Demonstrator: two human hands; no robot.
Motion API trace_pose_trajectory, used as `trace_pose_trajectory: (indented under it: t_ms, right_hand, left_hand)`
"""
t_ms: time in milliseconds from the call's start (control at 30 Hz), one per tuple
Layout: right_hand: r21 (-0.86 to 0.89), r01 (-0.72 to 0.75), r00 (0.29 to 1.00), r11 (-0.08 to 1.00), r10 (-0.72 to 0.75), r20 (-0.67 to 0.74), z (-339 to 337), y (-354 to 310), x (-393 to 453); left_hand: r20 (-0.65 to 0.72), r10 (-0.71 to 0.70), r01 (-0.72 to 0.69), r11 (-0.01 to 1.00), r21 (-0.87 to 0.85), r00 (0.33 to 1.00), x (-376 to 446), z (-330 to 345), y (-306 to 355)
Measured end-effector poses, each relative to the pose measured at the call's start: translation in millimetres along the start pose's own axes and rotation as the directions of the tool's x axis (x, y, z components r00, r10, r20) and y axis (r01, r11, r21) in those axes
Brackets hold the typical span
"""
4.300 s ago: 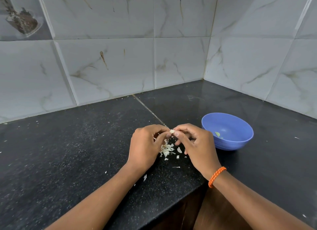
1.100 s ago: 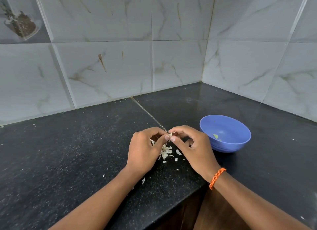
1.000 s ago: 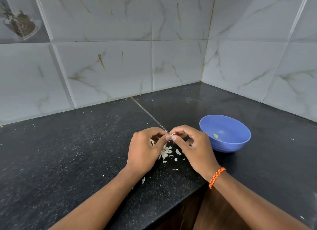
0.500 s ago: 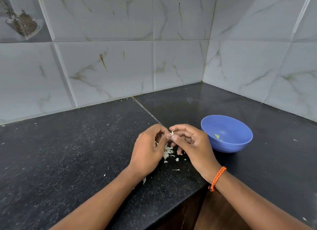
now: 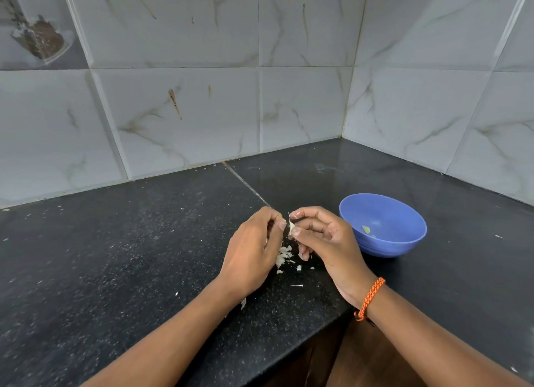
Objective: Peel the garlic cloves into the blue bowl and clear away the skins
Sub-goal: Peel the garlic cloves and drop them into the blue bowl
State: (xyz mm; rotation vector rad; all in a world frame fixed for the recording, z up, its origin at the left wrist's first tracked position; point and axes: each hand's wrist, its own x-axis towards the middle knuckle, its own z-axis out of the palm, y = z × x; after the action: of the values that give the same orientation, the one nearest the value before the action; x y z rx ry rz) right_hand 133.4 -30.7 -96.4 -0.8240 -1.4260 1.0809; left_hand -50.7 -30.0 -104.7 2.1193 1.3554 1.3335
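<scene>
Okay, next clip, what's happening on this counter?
A person is peeling garlic by hand over a black counter. The right hand pinches a small clove with a strip of skin sticking up, while the left hand sits close beside it, fingers curled. Loose skins lie on the counter beneath the hands. The blue bowl to the right holds only a small greenish bit.

The black speckled worktop (image 5: 121, 256) carries a blue bowl (image 5: 384, 242) right of the right hand (image 5: 323, 239), and garlic skins (image 5: 284, 255) beneath both hands.
</scene>
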Motion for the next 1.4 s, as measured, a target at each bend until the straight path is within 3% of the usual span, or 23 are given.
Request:
trace_pose_trajectory:
  t_ms: [167,333,567,1200,1400]
  right_hand:
    - [-0.005,-0.006,1.000,1.000,0.006,-0.010,-1.2,1.5,-0.1]
    - [-0.022,-0.006,0.998,1.000,0.005,-0.068,-1.6,2.1,-0.8]
    - [-0.233,0.058,0.988,0.971,-0.090,-0.128,0.5,2.7,-3.3]
    - [-0.485,0.181,0.975,0.855,-0.219,-0.023,7.9,3.3,-7.6]
    - [-0.552,0.221,0.962,0.804,-0.271,-0.010,8.4,3.4,-7.7]
  left_hand:
    - [-0.114,-0.007,0.000,0.998,-0.060,0.994,0.0,-4.4,0.9]
    - [-0.086,-0.055,0.048,0.995,-0.086,0.995,-0.4,-9.7,2.8]
    - [-0.102,-0.063,0.061,0.998,-0.015,0.993,-0.6,-8.5,6.5]
    - [-0.142,-0.158,0.170,0.983,0.073,0.977,-2.5,-12.1,20.3]
    - [-0.138,-0.181,0.180,0.983,-0.014,0.974,-1.2,-13.7,21.9]
